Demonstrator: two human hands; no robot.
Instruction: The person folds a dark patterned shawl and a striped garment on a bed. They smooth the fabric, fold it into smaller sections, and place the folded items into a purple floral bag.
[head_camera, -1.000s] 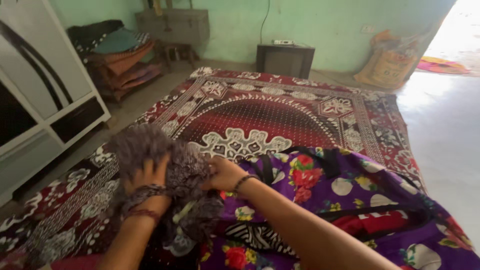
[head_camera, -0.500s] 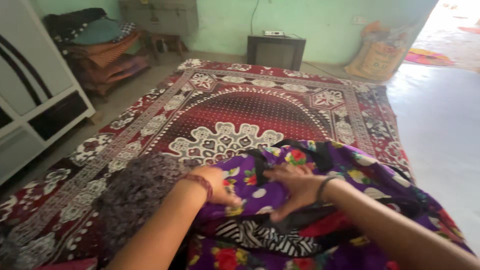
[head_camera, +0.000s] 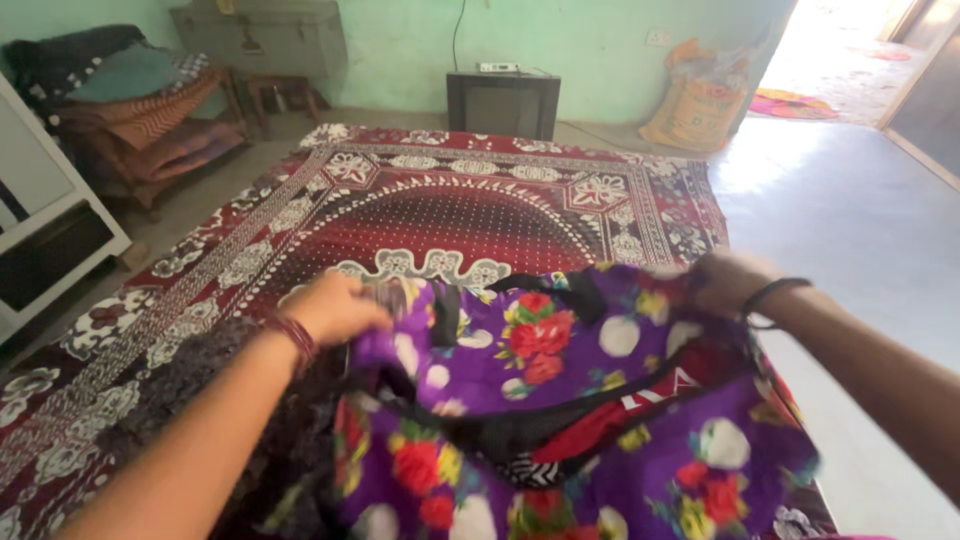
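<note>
A purple cloth (head_camera: 560, 400) with red flowers and white dots is stretched between both hands above a red patterned rug (head_camera: 440, 210). My left hand (head_camera: 335, 310), with red bangles at the wrist, grips the cloth's left upper edge. My right hand (head_camera: 725, 283), a dark band on its wrist, grips the right upper edge. A dark grey woolly garment (head_camera: 190, 385) lies on the rug under my left forearm. Black and red striped fabric (head_camera: 590, 430) shows inside a fold of the purple cloth.
A small dark television (head_camera: 503, 103) stands on the floor by the green wall. A yellow sack (head_camera: 705, 100) leans at the back right. Folded blankets (head_camera: 140, 100) are stacked on a low stand at left. A white cabinet (head_camera: 40, 200) is at far left.
Both hands have left the grey woolly garment, moved right onto the purple cloth, and spread apart, pulling its upper edge wide and lifting it.
</note>
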